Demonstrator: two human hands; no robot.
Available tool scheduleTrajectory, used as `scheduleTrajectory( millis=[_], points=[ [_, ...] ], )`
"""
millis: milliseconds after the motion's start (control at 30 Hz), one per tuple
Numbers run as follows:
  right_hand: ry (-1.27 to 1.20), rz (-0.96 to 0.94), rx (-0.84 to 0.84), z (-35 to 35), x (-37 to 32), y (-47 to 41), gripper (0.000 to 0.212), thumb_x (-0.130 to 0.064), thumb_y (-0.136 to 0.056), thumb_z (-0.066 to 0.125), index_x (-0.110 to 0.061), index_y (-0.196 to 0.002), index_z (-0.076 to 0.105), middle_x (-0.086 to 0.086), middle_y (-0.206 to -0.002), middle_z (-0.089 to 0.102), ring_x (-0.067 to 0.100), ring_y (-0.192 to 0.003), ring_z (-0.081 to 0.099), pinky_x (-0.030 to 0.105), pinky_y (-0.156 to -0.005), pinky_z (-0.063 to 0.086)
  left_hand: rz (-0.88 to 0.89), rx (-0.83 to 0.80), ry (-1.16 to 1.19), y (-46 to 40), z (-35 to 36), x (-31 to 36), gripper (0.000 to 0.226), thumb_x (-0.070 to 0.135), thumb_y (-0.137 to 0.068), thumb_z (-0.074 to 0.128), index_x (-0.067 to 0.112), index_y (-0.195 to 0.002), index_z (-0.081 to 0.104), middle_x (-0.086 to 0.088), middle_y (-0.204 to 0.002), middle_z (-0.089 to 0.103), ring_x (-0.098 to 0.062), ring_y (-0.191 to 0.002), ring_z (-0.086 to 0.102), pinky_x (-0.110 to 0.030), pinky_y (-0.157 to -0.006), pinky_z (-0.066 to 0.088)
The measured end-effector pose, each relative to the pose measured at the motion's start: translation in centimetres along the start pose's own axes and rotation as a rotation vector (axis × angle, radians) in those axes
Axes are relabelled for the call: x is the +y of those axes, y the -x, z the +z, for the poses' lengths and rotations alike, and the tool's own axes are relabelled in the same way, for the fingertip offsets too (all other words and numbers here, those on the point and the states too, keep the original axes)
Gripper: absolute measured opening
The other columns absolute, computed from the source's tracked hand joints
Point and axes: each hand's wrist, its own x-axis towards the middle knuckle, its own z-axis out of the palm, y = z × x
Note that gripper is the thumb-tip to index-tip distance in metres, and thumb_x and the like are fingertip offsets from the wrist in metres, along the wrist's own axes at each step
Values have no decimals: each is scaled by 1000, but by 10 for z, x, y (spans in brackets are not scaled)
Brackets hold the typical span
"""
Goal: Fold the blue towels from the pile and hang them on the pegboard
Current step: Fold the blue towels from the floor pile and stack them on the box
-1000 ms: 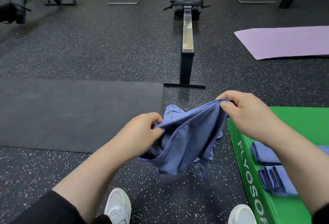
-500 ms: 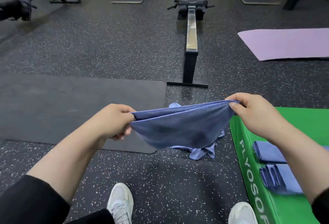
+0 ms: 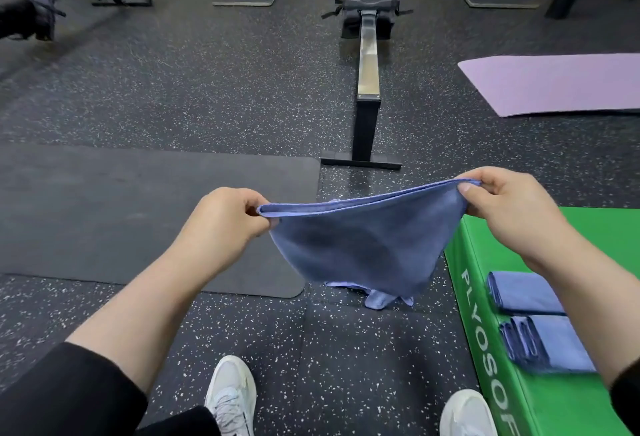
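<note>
Both hands pinch towel (image 3: 363, 241) | left hand (image 3: 221, 221) | right hand (image 3: 512, 207)

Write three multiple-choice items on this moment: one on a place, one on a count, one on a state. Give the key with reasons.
1. Where do the folded towels lie?
A. on the green box
B. on the purple mat
C. on the rowing machine

2. How many folded towels lie there?
A. one
B. two
C. four

3. How is the held towel?
A. bunched in one hand
B. lying on the floor
C. stretched between the left hand and right hand

Key: A, both rest on the box's top; B, two stacks show side by side; C, each hand pinches one end of the doubled upper edge.
</note>
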Motion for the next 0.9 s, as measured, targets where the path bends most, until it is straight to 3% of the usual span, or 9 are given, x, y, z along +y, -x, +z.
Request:
scheduleTrajectory(
  millis=[100,200,300,467,567,633,733,833,900],
  points=[
    [-1,-28,18,-3,-3,1,16,-26,-93,58,-31,-92,73,2,-84,76,37,-90,71,58,-91,55,42,56,45,-1,0,8,26,32,-92,69,20,-69,68,-2,-63,66,-10,-52,48,-28,-55,37],
    [-7,-70,48,-8,-4,1,15,-31,-92,58,-39,-93,71,5,-85,75,37,-87,69,61,-90,54,66,146,18,-5,-4,8,24,34,-98,63,20,-82,73,-4,-78,64,-19,-74,57,-34,-66,41],
    [33,-46,37,-11,-1,-1,17,-25,-97,60,-35,-89,72,1,-82,76,31,-85,71,55,-90,55,62,91,-90,-7,-2,8,30,37,-100,58,15,-87,73,-7,-89,66,-28,-88,60,-39,-77,46],
    [30,-37,72,-14,-1,-5,19,-19,-97,62,-29,-86,73,-3,-83,77,29,-89,72,53,-90,54,89,81,4,-9,-2,14,34,34,-100,59,5,-87,70,-24,-89,66,-26,-70,50,-38,-68,43],
    [28,-46,78,-13,1,-7,16,-22,-97,61,-32,-91,72,-2,-84,77,34,-89,71,55,-88,55,67,94,121,-10,-4,13,30,35,-99,60,12,-86,74,-19,-78,61,-18,-68,42,-31,-62,33],
    [3,-40,63,-13,2,-7,16,-24,-96,61,-33,-91,73,-2,-86,77,33,-91,71,58,-91,55,54,83,265,-8,-5,14,27,39,-97,62,19,-87,77,-11,-81,68,-21,-72,54,-31,-74,46],
    [29,-18,63,-14,7,-9,15,-25,-95,60,-30,-89,73,-3,-84,76,29,-91,71,55,-92,55,82,64,497,-6,-3,19,22,33,-97,63,17,-92,78,-3,-90,77,-15,-83,67,-50,-98,55],
    [70,5,50,-14,5,-8,17,-22,-95,60,-27,-84,72,1,-80,75,32,-88,70,53,-88,55,123,147,631,-4,0,29,20,27,-101,59,18,-91,74,4,-82,68,-12,-77,56,-48,-86,55],
    [115,23,36,-13,2,-7,18,-19,-95,59,-22,-83,72,6,-81,75,35,-87,68,45,-83,53,146,190,641,-3,1,37,20,27,-101,59,23,-87,72,7,-76,61,-9,-73,49,-37,-73,44]
  ],
)
